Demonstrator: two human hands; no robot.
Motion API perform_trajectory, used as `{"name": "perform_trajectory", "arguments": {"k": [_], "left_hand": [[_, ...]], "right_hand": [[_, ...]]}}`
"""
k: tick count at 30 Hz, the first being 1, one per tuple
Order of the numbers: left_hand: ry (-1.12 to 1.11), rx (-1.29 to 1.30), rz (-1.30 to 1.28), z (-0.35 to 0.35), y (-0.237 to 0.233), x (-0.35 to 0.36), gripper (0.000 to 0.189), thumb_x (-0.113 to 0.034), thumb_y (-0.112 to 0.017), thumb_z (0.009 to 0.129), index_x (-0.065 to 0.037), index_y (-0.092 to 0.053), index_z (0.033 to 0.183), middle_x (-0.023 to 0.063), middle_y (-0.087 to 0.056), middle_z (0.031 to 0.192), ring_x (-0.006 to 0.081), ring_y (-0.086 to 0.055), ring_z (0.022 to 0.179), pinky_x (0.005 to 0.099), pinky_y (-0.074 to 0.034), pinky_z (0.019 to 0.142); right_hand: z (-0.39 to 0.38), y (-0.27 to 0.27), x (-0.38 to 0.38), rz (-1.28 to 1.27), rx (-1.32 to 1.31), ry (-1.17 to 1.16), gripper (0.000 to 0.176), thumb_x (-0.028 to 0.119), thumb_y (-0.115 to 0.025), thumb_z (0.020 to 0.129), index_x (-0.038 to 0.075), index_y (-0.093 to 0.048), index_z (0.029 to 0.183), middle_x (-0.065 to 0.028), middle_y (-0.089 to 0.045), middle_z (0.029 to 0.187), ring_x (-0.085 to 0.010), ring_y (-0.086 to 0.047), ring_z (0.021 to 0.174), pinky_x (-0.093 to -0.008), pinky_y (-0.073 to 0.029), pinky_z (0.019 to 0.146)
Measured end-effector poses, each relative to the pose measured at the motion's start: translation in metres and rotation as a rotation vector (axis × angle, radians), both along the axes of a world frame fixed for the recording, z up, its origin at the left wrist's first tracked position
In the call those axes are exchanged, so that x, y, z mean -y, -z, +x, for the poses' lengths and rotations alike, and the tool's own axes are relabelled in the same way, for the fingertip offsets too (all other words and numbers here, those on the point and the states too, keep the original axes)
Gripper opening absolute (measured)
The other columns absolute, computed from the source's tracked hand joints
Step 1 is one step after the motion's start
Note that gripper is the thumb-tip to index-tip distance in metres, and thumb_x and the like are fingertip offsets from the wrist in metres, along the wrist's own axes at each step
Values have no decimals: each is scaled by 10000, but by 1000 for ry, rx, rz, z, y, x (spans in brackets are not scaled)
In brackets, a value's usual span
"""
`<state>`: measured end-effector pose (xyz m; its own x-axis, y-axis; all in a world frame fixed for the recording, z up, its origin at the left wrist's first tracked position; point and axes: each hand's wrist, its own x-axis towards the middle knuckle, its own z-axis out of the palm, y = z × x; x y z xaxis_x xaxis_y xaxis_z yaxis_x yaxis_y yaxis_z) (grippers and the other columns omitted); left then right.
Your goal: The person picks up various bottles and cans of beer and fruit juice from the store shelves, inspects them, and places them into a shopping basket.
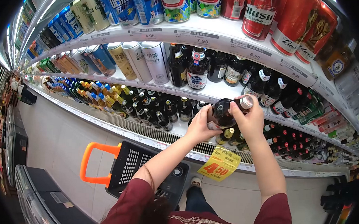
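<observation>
In front of the shelves I hold a dark glass beer bottle (222,111) tilted, its silver-topped neck pointing up to the right. My left hand (201,125) is wrapped round the lower body, covering part of the label. Around the neck and shoulder my right hand (250,118) is closed, thumb lying along the glass. Behind the bottle, a shelf (176,92) carries dark bottles, among them a Pabst Blue Ribbon bottle (197,72). More bottles (164,121) stand in rows on the bottom level.
Below my left arm sits a black shopping basket (132,150) with an orange handle (87,159). A yellow 4.50 price sign (219,163) sticks out from the bottom shelf. Beer cans (173,5) line the top shelf. Dark cabinets (38,198) stand behind at lower left.
</observation>
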<state>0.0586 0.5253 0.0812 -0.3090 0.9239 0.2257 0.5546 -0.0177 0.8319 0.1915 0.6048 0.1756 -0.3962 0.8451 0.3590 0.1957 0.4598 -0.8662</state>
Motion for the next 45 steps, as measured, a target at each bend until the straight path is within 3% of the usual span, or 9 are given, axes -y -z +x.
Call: {"name": "perform_trajectory", "arguments": {"k": [4,16,19,23,30,34,38,43,45], "left_hand": [[-57,-236,155,-4,-6,-25,916,-259,-795,509,-33,-288,1237,153,-431,1190,340,-421,1089,412,-349,913],[-88,-96,81,22,-4,-40,894,-247,-783,538,-12,-293,1249,187,-448,1147,353,-405,1091,418,-353,906],[-212,-164,132,12,-1,-57,922,-245,-792,514,-7,-284,1246,173,-431,1193,344,-417,1063,413,-370,887],[-264,-140,151,-10,-7,-80,924,-195,-783,527,25,-265,1260,193,-407,1226,371,-408,1064,409,-366,901],[-157,-13,125,-44,10,-101,855,-177,-784,532,47,-309,1207,224,-506,1073,370,-482,1014,401,-394,873],[-134,28,64,-47,6,-103,763,-169,-781,537,48,-365,1139,224,-530,1047,343,-505,1010,370,-414,849],[-150,51,68,-46,17,-116,827,-164,-755,586,71,-289,1228,261,-481,1115,360,-476,1050,366,-394,883],[-237,23,59,-35,22,-113,793,-139,-713,645,77,-255,1257,280,-433,1163,383,-447,1076,365,-375,907],[-230,7,79,-37,33,-112,730,-120,-675,671,84,-276,1246,282,-434,1160,380,-440,1087,363,-374,910]], "right_hand": [[-1,-20,-11,212,10,37,314,258,-693,701,29,-561,871,-94,-622,764,-207,-618,707,-294,-466,640],[9,-20,-23,183,-15,25,282,168,-685,727,-5,-549,903,-90,-626,769,-140,-619,687,-250,-473,634],[-4,-24,-29,393,57,30,293,178,-694,720,3,-555,909,-88,-626,796,-144,-616,717,-251,-468,646],[-28,-21,-59,208,-78,-48,318,242,-677,733,3,-552,902,-91,-629,769,-153,-616,707,-255,-458,634],[-67,-34,-80,360,327,8,470,436,-602,727,-24,-563,817,-105,-614,653,-258,-602,655,-333,-451,630],[-81,-27,-108,348,369,-71,371,404,-586,766,34,-610,744,-60,-620,632,-159,-592,617,-274,-435,597],[-89,-14,-131,496,366,47,455,469,-581,729,49,-613,901,-69,-633,680,-219,-613,701,-313,-458,686],[-89,-7,-142,555,295,14,401,450,-577,746,55,-622,800,-74,-607,603,-237,-595,633,-313,-443,621],[-87,-7,-142,490,490,4,359,365,-575,767,63,-586,961,-111,-630,761,-249,-602,738,-323,-455,673]]}}
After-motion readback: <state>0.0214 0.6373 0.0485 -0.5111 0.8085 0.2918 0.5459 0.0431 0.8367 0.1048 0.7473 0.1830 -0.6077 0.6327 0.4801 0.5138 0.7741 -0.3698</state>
